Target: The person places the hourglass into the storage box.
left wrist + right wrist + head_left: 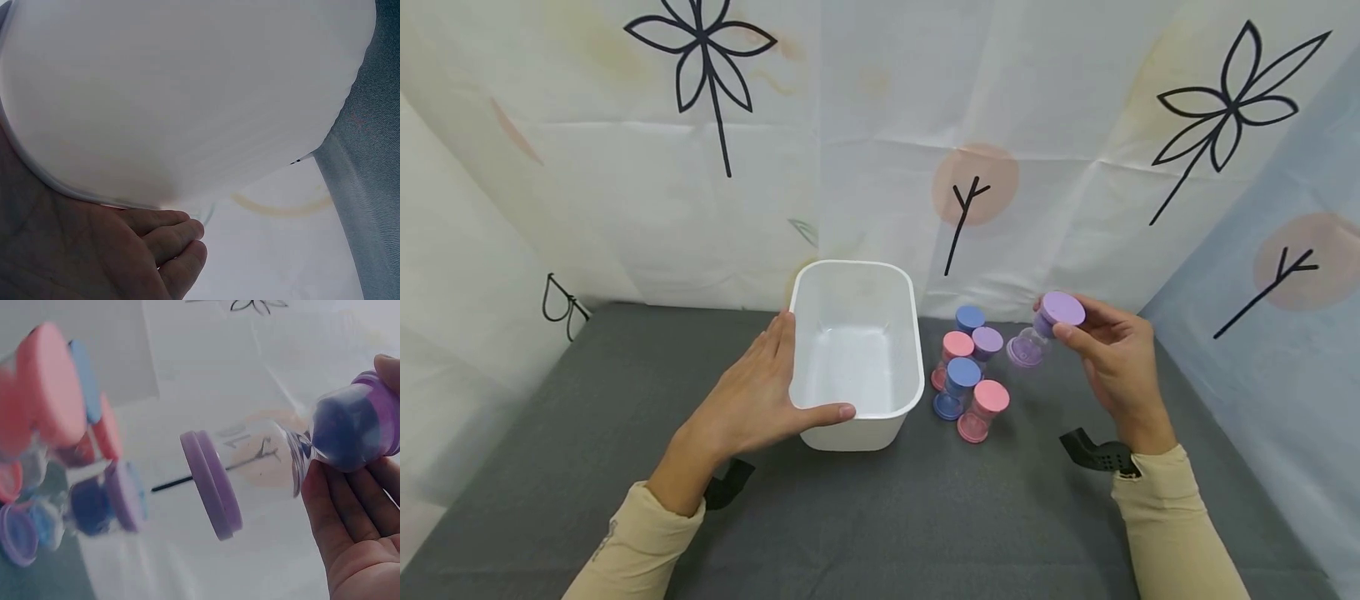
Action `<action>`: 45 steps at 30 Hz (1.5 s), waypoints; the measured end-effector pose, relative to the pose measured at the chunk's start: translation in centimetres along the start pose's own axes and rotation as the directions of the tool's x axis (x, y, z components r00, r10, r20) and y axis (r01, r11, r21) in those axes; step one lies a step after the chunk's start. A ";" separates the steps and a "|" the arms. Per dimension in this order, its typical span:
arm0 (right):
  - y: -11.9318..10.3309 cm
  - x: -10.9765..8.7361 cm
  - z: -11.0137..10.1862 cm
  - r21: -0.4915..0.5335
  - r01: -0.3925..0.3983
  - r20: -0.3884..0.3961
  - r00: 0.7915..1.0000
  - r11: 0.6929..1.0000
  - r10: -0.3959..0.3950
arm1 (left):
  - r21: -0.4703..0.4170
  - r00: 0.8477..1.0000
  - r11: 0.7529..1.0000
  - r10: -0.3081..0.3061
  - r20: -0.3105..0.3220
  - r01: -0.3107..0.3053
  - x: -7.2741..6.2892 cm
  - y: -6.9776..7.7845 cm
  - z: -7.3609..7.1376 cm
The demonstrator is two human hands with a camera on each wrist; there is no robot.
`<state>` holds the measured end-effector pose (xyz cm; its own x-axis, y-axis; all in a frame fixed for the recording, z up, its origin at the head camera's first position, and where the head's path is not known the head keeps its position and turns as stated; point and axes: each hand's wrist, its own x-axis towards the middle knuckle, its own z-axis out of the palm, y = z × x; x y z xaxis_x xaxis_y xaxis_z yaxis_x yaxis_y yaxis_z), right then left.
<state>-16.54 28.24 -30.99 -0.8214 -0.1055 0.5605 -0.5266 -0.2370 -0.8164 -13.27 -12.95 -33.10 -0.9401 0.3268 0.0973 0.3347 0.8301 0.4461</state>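
Observation:
A purple-capped sand timer [1062,309] is pinched by its top between the thumb and fingers of my right hand [1116,358], tilted and held off the table. In the right wrist view, the purple timer [212,484] has dark sand in the bulb near my fingers; its other bulb looks clear. My left hand [752,408] lies with fairly straight fingers along the left side of a white plastic bin [853,435], its thumb across the front rim. The left wrist view shows my palm [75,250] against the bin's outer wall. Nothing shows inside the bin.
Several sand timers stand in a cluster between bin and right hand: pink [991,397], blue [963,372] and purple [987,340] among them. A grey cloth [887,525] covers the table. Patterned white curtains [880,125] hang behind and at both sides.

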 end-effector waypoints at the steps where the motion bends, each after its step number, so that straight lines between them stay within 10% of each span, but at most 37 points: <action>1: -0.2 0.3 0.4 0.000 -0.005 0.008 1.000 1.000 0.005 | 0.000 1.000 1.000 -0.003 0.002 0.003 0.0 0.0 0.0; 22: 1.6 8.7 9.8 0.151 -0.093 0.055 0.995 0.984 0.085 | -0.012 1.000 1.000 -0.001 -0.005 0.001 0.1 -0.2 0.2; 45: 7.6 12.6 19.4 0.182 -0.122 -0.055 0.990 0.976 0.134 | -0.008 1.000 1.000 0.012 -0.007 -0.012 0.0 -0.1 0.1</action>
<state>-26.65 6.33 -27.47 -0.8952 -0.0834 0.4378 -0.3739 -0.3940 -0.8396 -13.34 -13.01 -33.20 -0.9365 0.3335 0.1084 0.3452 0.8224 0.4522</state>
